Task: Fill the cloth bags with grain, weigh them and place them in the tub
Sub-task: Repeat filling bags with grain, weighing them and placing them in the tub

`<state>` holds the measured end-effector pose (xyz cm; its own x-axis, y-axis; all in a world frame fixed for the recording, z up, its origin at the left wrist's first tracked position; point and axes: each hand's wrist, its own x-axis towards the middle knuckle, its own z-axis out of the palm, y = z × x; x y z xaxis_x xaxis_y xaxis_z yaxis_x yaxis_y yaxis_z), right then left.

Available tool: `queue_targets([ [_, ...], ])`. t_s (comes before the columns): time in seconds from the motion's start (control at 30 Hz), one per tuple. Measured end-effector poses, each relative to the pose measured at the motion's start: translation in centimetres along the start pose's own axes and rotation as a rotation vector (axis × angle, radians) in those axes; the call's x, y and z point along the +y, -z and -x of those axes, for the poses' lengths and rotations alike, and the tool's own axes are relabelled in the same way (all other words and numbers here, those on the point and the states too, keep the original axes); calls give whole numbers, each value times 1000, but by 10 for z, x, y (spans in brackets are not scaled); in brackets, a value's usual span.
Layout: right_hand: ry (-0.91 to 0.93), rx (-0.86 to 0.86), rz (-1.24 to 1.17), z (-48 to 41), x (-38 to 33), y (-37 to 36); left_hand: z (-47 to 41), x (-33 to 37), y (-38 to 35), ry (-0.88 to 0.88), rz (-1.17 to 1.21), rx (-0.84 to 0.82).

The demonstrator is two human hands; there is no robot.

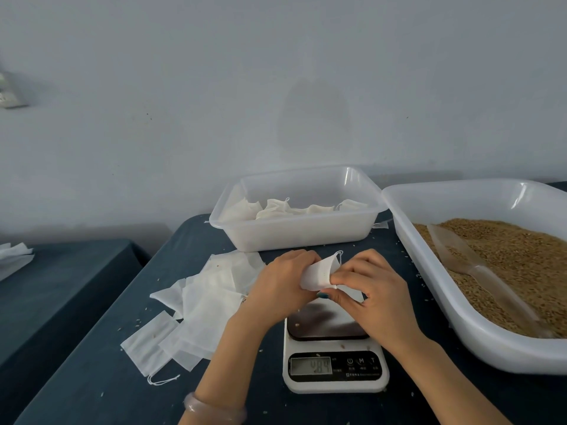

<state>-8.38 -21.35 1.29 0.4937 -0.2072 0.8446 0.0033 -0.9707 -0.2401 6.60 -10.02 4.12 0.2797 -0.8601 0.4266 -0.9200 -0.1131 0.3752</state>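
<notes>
— Which way does the bag [319,273] lie?
— Slanted at the frame's centre. Its long axis runs from lower left to upper right, with the drawstring end toward the tub [294,237].
— Who holds it?
— The left hand [280,282] wraps its fingers round the body and the right hand [371,289] pinches the near edge, over the scale [334,357].
— Around it?
— Flat empty bags [208,302] lie left. A tray [478,345] of grain [521,265] with a scoop [478,268] sits right.
— Its look?
— White, thin, small and creased.

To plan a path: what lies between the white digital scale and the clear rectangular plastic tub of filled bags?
In the head view: the left grip and right grip, together holding a small white cloth bag.
</notes>
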Motion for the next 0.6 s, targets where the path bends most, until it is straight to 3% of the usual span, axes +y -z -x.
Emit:
queue_targets([
  [0.47,29,-40,98,0,-2,2,5,0,0,-63,-173,45],
  [0.6,-57,-18,23,-2,-9,6,5,-2,1,-44,-147,85],
])
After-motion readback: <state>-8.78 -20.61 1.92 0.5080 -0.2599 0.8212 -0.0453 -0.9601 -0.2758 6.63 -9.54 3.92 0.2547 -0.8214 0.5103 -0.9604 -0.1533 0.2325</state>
